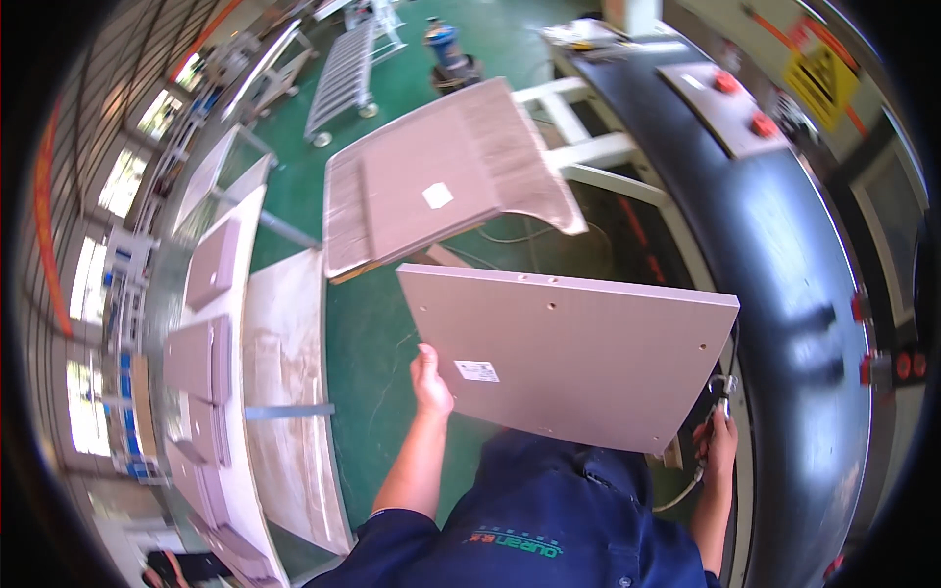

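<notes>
My left hand [431, 382] grips the left edge of a taupe panel [569, 363] with small drilled holes and a white label, held tilted before me. At its lower right, my right hand [718, 441] is closed round a metal air blow gun [723, 392] with a pale hose [686, 493] running from it. Beyond the held panel, more taupe panels [402, 196] lie on a worn, padded-looking board [532, 157].
A long black conveyor [784, 274] with a white frame runs along my right. At my left, taupe panels [196, 358] rest on a white bench [245, 220]. Ahead are a wheeled rack [338, 73] and a blue canister [446, 49] on the green floor [372, 431].
</notes>
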Available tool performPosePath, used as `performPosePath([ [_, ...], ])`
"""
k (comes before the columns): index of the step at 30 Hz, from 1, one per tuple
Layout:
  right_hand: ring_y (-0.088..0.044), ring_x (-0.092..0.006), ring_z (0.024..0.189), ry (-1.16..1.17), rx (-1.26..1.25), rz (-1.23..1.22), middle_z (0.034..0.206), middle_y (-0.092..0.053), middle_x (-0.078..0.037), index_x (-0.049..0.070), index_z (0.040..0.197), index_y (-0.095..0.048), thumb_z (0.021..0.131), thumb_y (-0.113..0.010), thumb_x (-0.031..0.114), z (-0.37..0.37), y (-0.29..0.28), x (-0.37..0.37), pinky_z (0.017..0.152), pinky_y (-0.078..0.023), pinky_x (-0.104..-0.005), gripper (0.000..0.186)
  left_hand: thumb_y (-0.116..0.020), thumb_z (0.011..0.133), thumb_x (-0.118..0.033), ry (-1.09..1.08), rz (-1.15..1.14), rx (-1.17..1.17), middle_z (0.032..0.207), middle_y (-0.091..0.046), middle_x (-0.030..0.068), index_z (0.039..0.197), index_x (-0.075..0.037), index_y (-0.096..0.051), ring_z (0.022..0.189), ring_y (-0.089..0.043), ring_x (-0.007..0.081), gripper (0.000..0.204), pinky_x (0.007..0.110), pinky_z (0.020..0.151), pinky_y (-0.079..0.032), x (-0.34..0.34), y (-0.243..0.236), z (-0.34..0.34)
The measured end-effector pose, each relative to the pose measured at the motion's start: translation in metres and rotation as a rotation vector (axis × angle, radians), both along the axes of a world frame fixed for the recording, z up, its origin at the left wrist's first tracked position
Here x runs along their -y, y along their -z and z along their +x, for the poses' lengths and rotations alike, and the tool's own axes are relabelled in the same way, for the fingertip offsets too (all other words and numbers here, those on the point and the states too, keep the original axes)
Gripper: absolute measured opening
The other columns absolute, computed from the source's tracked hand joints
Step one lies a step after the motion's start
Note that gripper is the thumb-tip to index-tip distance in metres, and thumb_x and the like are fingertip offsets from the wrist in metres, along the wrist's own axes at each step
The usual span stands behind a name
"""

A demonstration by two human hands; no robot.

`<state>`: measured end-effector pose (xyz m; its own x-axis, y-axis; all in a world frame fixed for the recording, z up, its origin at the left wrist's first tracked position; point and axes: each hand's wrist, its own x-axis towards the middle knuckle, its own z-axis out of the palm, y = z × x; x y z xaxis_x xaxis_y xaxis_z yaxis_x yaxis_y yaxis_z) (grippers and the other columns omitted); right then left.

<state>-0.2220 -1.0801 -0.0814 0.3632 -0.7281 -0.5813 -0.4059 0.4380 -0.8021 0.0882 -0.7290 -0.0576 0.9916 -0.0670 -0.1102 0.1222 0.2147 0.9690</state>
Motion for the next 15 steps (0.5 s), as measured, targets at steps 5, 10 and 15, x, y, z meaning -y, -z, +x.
performPosePath([
  [5,-0.041,-0.0105,0.034,-0.122,0.019,-0.012,0.055,-0.056,-0.007,0.012,0.082,-0.047,0.096,-0.048,0.043,0.041,0.017,-0.050,0.031,-0.030,-0.0232,0.034,-0.049,0.094,-0.050,-0.180,-0.051,-0.106,0.115,-0.060,0.0126,0.115,0.006,-0.055,0.106,-0.056,0.0210,0.060,0.034,0.093,-0.043,-0.074,0.024,0.017],
  [10,-0.043,-0.0096,0.036,-0.196,0.009,0.068,0.054,-0.056,-0.006,0.011,0.081,-0.049,0.096,-0.050,0.036,0.093,0.015,-0.111,0.035,-0.029,-0.0230,0.029,-0.047,0.093,-0.055,-0.307,-0.167,-0.241,0.110,-0.062,0.0136,0.113,0.006,-0.057,0.102,-0.059,0.0218,0.065,0.036,0.091,-0.045,-0.124,0.017,0.043],
  [15,-0.043,-0.0104,0.036,-0.386,-0.011,0.023,0.053,-0.053,-0.004,0.011,0.081,-0.049,0.096,-0.049,0.039,0.138,0.009,-0.130,0.033,-0.030,-0.0234,0.031,-0.046,0.089,-0.063,-0.501,-0.333,-0.428,0.124,-0.055,0.0170,0.127,0.004,-0.049,0.112,-0.055,0.0268,0.077,0.044,0.093,-0.045,-0.165,0.034,0.037],
])
